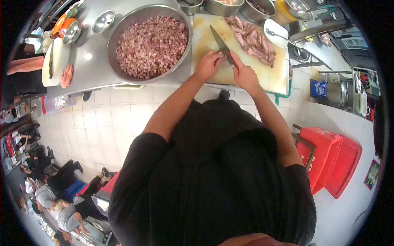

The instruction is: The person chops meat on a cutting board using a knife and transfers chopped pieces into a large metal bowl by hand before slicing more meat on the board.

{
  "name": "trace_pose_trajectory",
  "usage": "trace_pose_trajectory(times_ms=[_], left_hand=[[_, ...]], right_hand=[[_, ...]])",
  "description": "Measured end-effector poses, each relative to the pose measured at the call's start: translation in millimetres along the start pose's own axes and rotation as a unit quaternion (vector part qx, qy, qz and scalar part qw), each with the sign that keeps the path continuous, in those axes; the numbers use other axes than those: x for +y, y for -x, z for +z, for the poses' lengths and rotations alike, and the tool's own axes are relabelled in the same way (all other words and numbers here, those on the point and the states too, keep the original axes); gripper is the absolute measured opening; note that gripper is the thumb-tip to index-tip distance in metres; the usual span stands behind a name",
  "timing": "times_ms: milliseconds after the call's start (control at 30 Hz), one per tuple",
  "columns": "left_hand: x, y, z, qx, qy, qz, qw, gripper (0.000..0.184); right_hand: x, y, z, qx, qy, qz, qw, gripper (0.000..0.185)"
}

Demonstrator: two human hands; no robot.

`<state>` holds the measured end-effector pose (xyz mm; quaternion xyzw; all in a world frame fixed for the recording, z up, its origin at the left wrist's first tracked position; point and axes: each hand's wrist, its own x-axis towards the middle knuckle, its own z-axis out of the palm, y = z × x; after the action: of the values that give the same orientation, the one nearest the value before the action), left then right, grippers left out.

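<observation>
My right hand [245, 75] is wrapped round the handle of a kitchen knife [220, 40], its blade pointing away and to the left over a pale cutting board [205, 35]. Close beside the blade, my left hand [208, 64] has its fingers curled together on a small piece of meat, mostly hidden by the fingertips. Several long strips of cooked-looking meat [253, 41] lie piled on the board's right half. Left of the board stands a large steel bowl [111, 57] filled with small diced pinkish meat [152, 47].
Steel containers [223, 9] line the board's far edge. A white dish [276, 33] with a ladle sits at right. On the left are a small metal bowl [103, 21] and another white board [61, 61] near a person's arm. A red bin [322, 151] stands behind right.
</observation>
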<state>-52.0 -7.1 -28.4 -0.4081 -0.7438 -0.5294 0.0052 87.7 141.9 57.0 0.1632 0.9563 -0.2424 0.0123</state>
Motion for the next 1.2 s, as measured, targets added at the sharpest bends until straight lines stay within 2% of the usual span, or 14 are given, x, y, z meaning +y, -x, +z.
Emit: trace_pose_trajectory(times_ms=[133, 433, 533, 633, 733, 833, 1033, 1200], left_hand=[[-5.1, 1.9, 3.6, 0.026, -0.008, 0.014, 1.000, 0.017], [5.4, -0.1, -0.7, 0.021, -0.008, 0.014, 1.000, 0.014], [3.7, -0.2, 0.3, 0.021, -0.018, 0.006, 1.000, 0.013], [5.9, 2.8, 2.0, 0.014, -0.022, -0.014, 1.000, 0.012], [5.8, 8.5, 2.3, 0.016, -0.025, -0.022, 0.999, 0.012], [-1.1, 2.2, 5.1, 0.028, -0.011, -0.014, 0.999, 0.012], [3.6, -0.8, 3.9, 0.049, -0.011, -0.002, 0.999, 0.009], [4.5, 0.2, 3.0, 0.052, -0.020, 0.006, 0.998, 0.005]], right_hand=[[-17.3, 6.2, -25.6, 0.014, 0.008, -0.005, 1.000, 0.071], [-21.4, 8.7, -24.0, -0.031, 0.018, 0.003, 0.999, 0.068], [-17.5, 3.5, -20.5, -0.031, 0.034, -0.001, 0.999, 0.070], [-7.0, 9.1, 17.1, -0.012, -0.004, 0.033, 0.999, 0.070], [-7.3, -0.3, 3.7, -0.026, 0.008, 0.017, 1.000, 0.070], [-4.6, -1.1, -7.5, 0.020, -0.002, -0.026, 0.999, 0.071], [-20.6, 17.9, -18.7, -0.041, 0.031, 0.011, 0.999, 0.072], [-16.8, 13.0, -9.6, -0.039, 0.011, 0.010, 0.999, 0.073]])
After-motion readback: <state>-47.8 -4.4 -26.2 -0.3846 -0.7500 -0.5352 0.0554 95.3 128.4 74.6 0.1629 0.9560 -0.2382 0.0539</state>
